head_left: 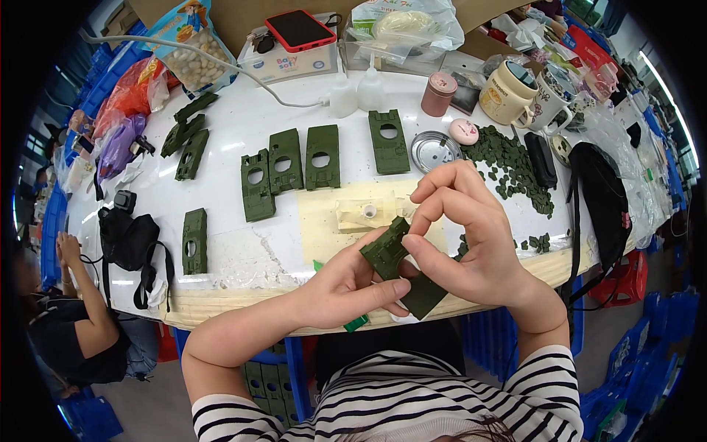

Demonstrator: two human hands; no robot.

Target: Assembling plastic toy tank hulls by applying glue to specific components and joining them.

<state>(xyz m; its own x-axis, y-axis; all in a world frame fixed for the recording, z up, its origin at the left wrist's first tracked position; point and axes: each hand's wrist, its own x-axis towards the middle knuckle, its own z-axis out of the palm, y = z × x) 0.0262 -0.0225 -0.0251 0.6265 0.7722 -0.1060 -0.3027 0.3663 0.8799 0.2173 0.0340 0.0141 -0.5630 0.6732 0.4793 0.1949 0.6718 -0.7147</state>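
Observation:
My left hand (342,287) grips a dark green plastic model tank hull (383,252) above the near table edge, its thumb along the lower side. At the hull's upper right my right hand (475,239) is closed, thumb and forefinger pinched together; whatever lies between the fingertips is too small or hidden. Just beyond the hands, a block wrapped in cream tape (357,214) with a round white hole rests on a cream tape-covered patch (317,239). Right of that, a pile of small green parts (508,166) spreads over the table.
Several green hulls (322,158) lie on the white table (213,155). A round metal tin (434,151), pink canister (439,94) and mugs (508,92) stand behind. A black bag (600,188) hangs at the right edge, another (129,239) lies left. Another person (88,324) sits at left.

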